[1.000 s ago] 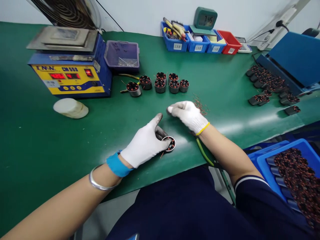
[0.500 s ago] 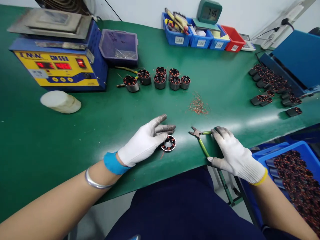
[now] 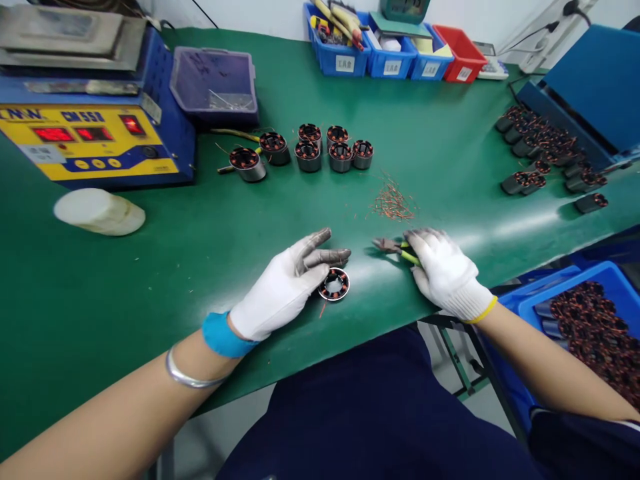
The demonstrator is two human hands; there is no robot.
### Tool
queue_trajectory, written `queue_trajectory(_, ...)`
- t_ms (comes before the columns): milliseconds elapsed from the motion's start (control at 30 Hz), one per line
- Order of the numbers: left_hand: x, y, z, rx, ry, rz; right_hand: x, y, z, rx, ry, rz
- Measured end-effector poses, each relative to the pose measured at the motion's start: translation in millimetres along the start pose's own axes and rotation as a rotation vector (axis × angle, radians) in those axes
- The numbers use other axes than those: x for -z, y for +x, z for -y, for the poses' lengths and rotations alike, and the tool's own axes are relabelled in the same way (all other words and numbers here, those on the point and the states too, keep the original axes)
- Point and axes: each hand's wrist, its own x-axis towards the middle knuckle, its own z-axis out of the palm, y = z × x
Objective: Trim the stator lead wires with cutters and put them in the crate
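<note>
Your left hand (image 3: 283, 287), nearer you and left of the wire heap (image 3: 393, 202), lies much as it did half a second ago: fingers loosely spread, thumb against the wound ring (image 3: 335, 295); whether that grip clasps the ring, I can't tell. The ring sits on the bench (image 3: 220, 223), also left of the heap and nearer you. Just on your side of the heap, the cutters (image 3: 397, 248) were splayed; their handles are now drawn together. Your right hand (image 3: 445, 270), right of the heap, has tightened its wide-spread grip around them.
</note>
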Motion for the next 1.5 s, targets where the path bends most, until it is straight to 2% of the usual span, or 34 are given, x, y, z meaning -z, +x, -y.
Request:
queue_trajectory(100,0.9,0,1,-0.005,-0.004,-0.004,3,9,-3,0.018,0.065,-0.003)
queue_trajectory(200,1.2,-1,2,-0.008,-0.004,-0.003,19,21,2,0.119,0.046,0.070)
queue_trajectory(333,0.8,0,3,-0.030,0.010,0.006,41,40,12,0.247,-0.071,0.088)
queue_trajectory(533,1.3,2,5,-0.058,0.012,0.012,57,56,23,0.286,-0.169,0.131)
queue_trajectory(733,1.9,3,6,-0.088,0.017,0.006,71,61,29,0.304,-0.143,0.231)
queue_trajectory(1033,2.9,4,9,-0.109,0.004,0.028,74,71,26,0.271,-0.107,0.382)
queue_trajectory(1133,3.4,5,11,-0.123,-0.024,0.050,74,73,24,0.283,-0.122,0.335)
queue_trajectory(1233,2.8,5,11,-0.121,-0.006,0.046,75,77,24,0.358,-0.157,0.277)
queue_trajectory(1500,2.5,6,11,-0.136,0.046,0.010,83,90,32,0.470,-0.214,0.260)
